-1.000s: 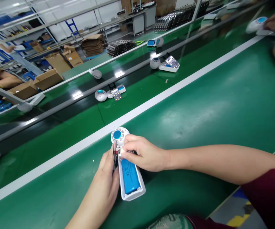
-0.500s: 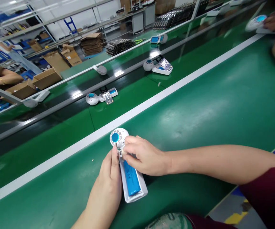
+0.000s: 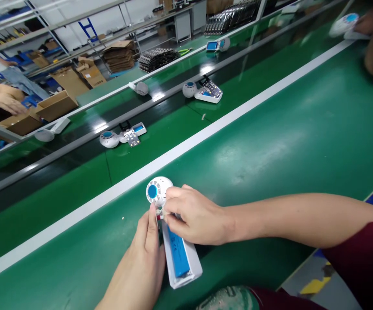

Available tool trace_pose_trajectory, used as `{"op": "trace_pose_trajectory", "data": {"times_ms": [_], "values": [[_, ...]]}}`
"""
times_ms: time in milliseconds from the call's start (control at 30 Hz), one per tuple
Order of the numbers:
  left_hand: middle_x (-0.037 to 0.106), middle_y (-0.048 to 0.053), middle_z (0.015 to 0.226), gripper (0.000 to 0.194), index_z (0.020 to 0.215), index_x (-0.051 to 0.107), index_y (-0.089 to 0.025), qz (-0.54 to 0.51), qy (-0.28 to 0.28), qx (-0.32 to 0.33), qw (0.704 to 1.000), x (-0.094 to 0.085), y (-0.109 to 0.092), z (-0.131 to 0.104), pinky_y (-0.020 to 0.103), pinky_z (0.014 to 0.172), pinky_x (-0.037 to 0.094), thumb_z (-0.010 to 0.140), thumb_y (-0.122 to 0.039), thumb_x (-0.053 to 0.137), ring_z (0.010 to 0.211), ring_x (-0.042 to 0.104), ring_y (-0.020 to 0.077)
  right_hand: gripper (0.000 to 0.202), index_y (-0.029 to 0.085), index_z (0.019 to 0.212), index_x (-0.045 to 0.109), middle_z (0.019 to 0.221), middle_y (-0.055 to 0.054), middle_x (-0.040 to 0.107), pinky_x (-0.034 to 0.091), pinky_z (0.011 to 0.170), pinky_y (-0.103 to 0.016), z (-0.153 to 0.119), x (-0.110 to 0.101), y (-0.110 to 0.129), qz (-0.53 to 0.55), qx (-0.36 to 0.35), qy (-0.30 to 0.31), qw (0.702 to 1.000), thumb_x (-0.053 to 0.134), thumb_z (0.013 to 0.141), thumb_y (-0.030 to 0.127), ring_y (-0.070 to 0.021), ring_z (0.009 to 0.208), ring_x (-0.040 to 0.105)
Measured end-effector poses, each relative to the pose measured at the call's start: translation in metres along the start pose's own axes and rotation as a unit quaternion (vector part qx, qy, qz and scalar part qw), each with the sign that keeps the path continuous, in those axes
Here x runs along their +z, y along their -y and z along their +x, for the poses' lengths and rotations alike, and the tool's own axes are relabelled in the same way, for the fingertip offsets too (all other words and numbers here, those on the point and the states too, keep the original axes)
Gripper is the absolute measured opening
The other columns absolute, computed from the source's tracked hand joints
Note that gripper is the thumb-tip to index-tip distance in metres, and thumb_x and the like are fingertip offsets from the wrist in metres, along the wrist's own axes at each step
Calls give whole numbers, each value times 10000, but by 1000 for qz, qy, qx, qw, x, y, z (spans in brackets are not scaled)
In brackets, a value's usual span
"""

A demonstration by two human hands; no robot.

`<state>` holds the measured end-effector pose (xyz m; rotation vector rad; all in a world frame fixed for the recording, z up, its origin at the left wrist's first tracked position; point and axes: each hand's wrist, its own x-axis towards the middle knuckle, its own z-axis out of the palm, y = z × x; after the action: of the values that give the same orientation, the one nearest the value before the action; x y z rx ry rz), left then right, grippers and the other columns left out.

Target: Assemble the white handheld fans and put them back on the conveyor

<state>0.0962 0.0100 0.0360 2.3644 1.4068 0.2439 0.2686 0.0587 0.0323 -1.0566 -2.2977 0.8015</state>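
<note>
A white device with a round head point(image 3: 159, 189) and a long open handle point(image 3: 193, 262) lies on the green surface. Inside the handle is a blue battery point(image 3: 178, 252). At the neck between head and handle, my left hand point(image 3: 149, 249) holds the device from the left, thumb and fingertips at thin wires. From the right, my right hand point(image 3: 193, 215) pinches at the same neck, its fingertips over the wires. What exactly sits between the right fingertips is hidden.
Beyond a white strip point(image 3: 170, 153), a green conveyor carries similar devices, one with an exposed circuit board point(image 3: 132, 136) and another point(image 3: 207, 91). Cardboard boxes point(image 3: 55, 105) and a person's hand point(image 3: 10, 101) are at the left. Another person's hand point(image 3: 369, 23) holds a device at upper right.
The two nearer conveyor devices have shifted left. My hands and the held device sit slightly lower in view, and a bit of red now shows at its neck.
</note>
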Motion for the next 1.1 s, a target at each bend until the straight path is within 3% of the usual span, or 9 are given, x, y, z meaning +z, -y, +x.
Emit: {"op": "trace_pose_trajectory", "data": {"times_ms": [333, 533, 600, 667, 767, 867, 933, 1000, 1100], "values": [[324, 201, 1277, 695, 1363, -62, -207, -68, -1, 34, 997, 4, -2, -3, 335, 801, 510, 814, -193, 365, 1089, 497, 225, 221, 125, 605, 514, 716, -8, 474, 324, 623, -252, 1, 6, -7, 27, -53, 7, 998, 433, 810, 137, -101, 671, 436], [213, 229, 1355, 857, 1350, -132, -156, -30, -50, 34, 998, 30, -3, -12, 406, 857, 471, 743, -250, 466, 1195, 381, 312, 257, 123, 601, 499, 715, -29, 474, 354, 637, -265, -4, 7, -3, 33, -62, 12, 997, 389, 833, 129, -112, 667, 429], [204, 224, 1370, 836, 1355, -109, -155, -24, -80, 34, 996, 38, 2, -10, 419, 889, 448, 756, -269, 463, 1215, 356, 308, 261, 123, 611, 500, 732, -41, 483, 365, 641, -275, -1, 6, -1, 20, -64, 23, 997, 374, 839, 136, -122, 676, 436], [290, 199, 1344, 719, 1366, -48, -185, -4, -89, 26, 996, 37, 20, -4, 383, 881, 461, 797, -218, 389, 1179, 415, 258, 266, 127, 625, 505, 749, -44, 490, 381, 648, -272, 9, 5, -2, 25, -59, 45, 997, 363, 849, 146, -124, 685, 448], [433, 129, 1257, 670, 1364, 64, -276, 118, -91, -11, 989, 3, 77, 2, 329, 821, 494, 768, -48, 271, 1063, 519, 191, 145, 137, 758, 540, 814, -39, 484, 406, 692, -254, 29, -3, -9, 67, -32, 32, 997, 419, 833, 164, -119, 731, 467], [532, 68, 1153, 638, 1310, 267, -347, 266, -63, -41, 961, -63, 150, -14, 386, 843, 462, 747, -47, 285, 1024, 531, 211, 109, 151, 890, 525, 879, -36, 458, 416, 717, -254, 45, -10, -25, 90, 4, -28, 996, 481, 793, 174, -111, 742, 468], [574, 75, 1092, 648, 1252, 400, -307, 302, -50, -104, 946, -104, 187, -27, 436, 854, 435, 679, -24, 294, 986, 545, 237, 104, 160, 882, 518, 878, -29, 447, 419, 701, -252, 50, -11, -38, 95, 29, -44, 994, 482, 786, 175, -102, 708, 457], [579, 130, 1089, 547, 1164, 519, -195, 254, -92, -204, 941, -131, 209, -26, 478, 860, 415, 645, -96, 376, 996, 539, 295, 92, 165, 866, 517, 871, -25, 443, 420, 681, -250, 54, -7, -49, 102, 54, -42, 992, 481, 783, 180, -98, 684, 446], [547, 144, 1148, 621, 1272, 365, -125, 76, -172, -278, 942, -131, 212, 15, 398, 845, 447, 685, -291, 480, 1002, 548, 268, 102, 164, 872, 524, 876, -27, 443, 425, 674, -252, 58, 2, -56, 112, 71, -32, 991, 482, 782, 184, -97, 676, 448]]}}
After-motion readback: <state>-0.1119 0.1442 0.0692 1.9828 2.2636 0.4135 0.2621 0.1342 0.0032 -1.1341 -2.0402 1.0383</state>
